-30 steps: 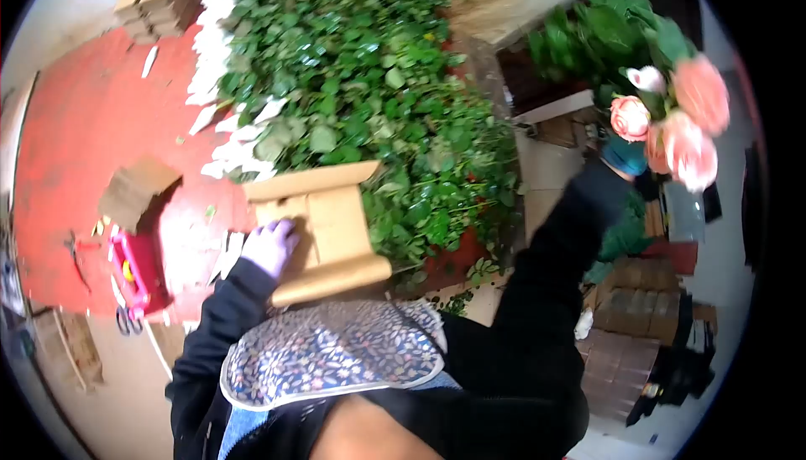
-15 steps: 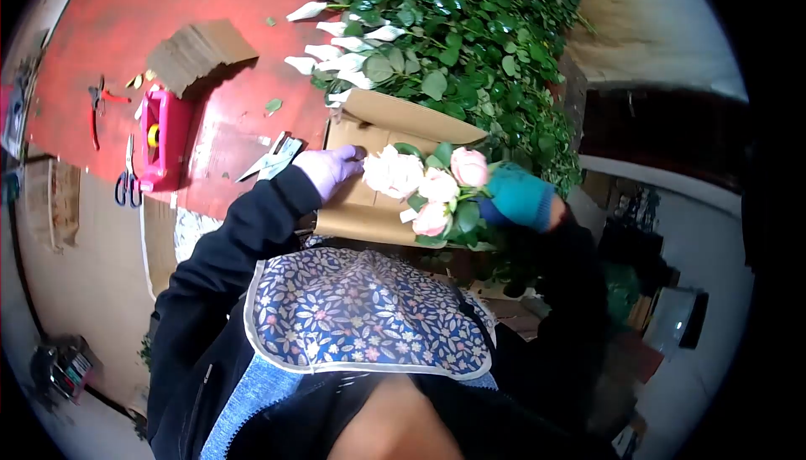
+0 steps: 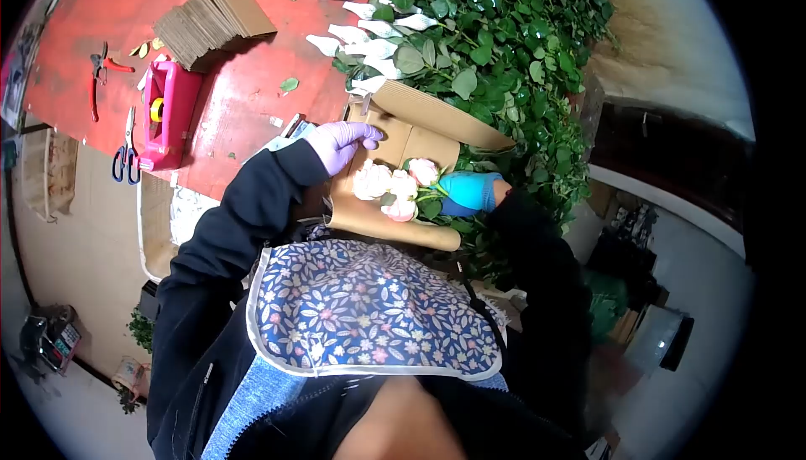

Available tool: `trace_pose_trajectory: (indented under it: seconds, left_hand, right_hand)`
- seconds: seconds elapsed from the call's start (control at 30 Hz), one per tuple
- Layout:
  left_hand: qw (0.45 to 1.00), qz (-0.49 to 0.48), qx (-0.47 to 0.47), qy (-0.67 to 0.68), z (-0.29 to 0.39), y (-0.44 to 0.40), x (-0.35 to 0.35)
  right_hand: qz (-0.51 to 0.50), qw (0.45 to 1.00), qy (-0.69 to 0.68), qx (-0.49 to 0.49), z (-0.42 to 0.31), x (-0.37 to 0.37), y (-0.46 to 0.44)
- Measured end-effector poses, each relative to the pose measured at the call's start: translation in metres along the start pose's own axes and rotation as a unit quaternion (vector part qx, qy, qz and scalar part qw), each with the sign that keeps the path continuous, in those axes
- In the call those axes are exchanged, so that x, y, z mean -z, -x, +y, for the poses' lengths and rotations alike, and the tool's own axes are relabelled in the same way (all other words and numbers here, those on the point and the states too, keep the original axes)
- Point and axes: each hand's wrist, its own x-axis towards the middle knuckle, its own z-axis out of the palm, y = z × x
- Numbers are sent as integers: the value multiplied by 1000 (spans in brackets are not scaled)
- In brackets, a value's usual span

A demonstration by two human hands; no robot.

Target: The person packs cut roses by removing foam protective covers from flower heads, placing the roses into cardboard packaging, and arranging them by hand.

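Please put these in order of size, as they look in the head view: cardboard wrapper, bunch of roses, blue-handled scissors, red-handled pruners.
1. Cardboard wrapper
2. Bunch of roses
3. Blue-handled scissors and red-handled pruners: about alike, so unranked.

Two gloved hands: one lavender left hand (image 3: 342,144) and one blue right hand (image 3: 467,192). Four pale pink roses (image 3: 403,184); one folded brown cardboard wrapper (image 3: 409,134); one pink plastic tape dispenser (image 3: 178,116) with one yellow tape roll (image 3: 157,109); one pair of red-handled pruners (image 3: 95,101); one pair of blue-handled scissors (image 3: 128,156); overlapping white bud sleeves (image 3: 378,49), too crowded to count exactly.
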Motion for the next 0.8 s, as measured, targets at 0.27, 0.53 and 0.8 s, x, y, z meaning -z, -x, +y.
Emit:
trace_pose_trajectory:
  seconds: [0.27,0.53,0.8]
  left_hand:
    - [982,-100,13,-161,85,-13,2]
    - [978,-102,54,-174,65,-18,-5]
    - [949,-98,9,-299,56,-37,-4]
  right_hand:
    - [-19,989,-140,-35,2,-8,-13]
    - [96,992,-66,-41,-12,6,29]
    - [332,943,13,-30,-20,-2,49]
